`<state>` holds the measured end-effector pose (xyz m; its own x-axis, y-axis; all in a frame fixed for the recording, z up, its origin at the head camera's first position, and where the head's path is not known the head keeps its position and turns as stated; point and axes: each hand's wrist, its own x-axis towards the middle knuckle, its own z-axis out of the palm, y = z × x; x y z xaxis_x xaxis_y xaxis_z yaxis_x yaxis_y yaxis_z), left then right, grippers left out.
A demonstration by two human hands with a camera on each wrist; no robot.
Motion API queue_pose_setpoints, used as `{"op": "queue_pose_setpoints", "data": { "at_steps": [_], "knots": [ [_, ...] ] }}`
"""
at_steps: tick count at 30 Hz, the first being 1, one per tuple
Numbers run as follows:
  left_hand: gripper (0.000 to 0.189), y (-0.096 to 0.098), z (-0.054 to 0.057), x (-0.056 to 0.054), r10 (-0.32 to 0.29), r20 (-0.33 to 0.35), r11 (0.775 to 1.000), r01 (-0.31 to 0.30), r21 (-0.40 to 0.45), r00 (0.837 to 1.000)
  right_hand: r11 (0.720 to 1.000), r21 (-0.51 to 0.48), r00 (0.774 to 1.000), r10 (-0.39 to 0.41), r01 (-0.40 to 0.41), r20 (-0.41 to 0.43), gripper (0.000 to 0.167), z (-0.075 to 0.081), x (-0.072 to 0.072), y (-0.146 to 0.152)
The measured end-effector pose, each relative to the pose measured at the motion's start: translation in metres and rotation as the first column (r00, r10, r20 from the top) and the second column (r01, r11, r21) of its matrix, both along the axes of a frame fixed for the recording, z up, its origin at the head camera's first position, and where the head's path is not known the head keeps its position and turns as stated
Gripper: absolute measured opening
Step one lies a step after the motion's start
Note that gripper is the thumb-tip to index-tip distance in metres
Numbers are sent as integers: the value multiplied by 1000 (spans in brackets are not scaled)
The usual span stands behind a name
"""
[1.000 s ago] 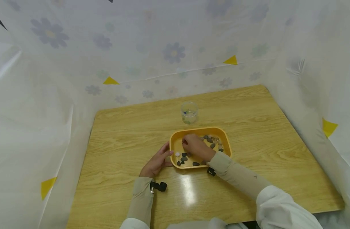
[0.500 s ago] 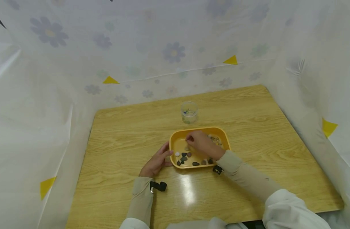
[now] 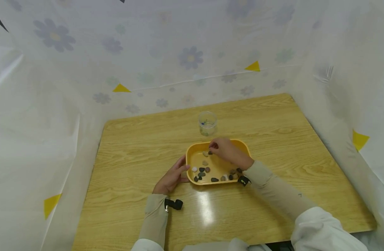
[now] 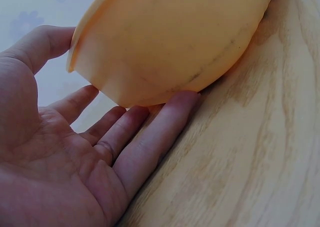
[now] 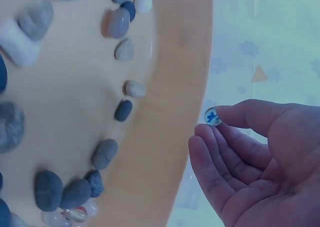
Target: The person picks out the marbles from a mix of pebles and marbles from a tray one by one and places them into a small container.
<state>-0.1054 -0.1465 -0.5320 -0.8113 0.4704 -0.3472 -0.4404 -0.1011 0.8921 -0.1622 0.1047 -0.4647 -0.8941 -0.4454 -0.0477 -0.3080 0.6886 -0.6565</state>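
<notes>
Between the thumb and fingertips of my right hand (image 3: 228, 150) is a clear glass marble (image 5: 212, 117) with a blue pattern, plain in the right wrist view. This hand is over the far rim of a yellow tray (image 3: 218, 170). My left hand (image 3: 171, 179) holds the tray's left end: its thumb is at the rim and the fingers touch the outer wall from below, as the left wrist view shows. Dark, grey and white pebbles (image 5: 48, 190) lie spread in the tray. A few glass marbles (image 5: 76, 214) sit among them. The right forearm hides part of the tray's right side.
Behind the tray stands a clear round container (image 3: 207, 129) with several blue and green bits inside. The wooden table (image 3: 132, 150) is enclosed by white flowered sheeting (image 3: 192, 80) at the back and plain white sheeting at the sides.
My right hand has moved right and toward the tray's far rim, uncovering pebbles at the tray's upper left. The left hand and the tray stay where they were.
</notes>
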Motion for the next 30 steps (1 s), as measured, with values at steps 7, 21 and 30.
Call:
{"op": "queue_pose_setpoints", "data": {
  "at_steps": [7, 21, 30],
  "knots": [
    [61, -1, -3, -2, -8, 9, 1000, 8, -4, 1000, 999, 31, 997, -15, 17, -72, 19, 12, -17, 4],
    [59, -1, -23, -6, 46, -16, 999, -46, -15, 999, 999, -24, 994, -45, 43, -101, 23, 27, -65, 13],
    [61, 0, -21, -6, 53, -1, 998, -53, -17, 999, 998, -26, 993, -59, 57, -105, 22, 19, -85, 8]
  ]
}}
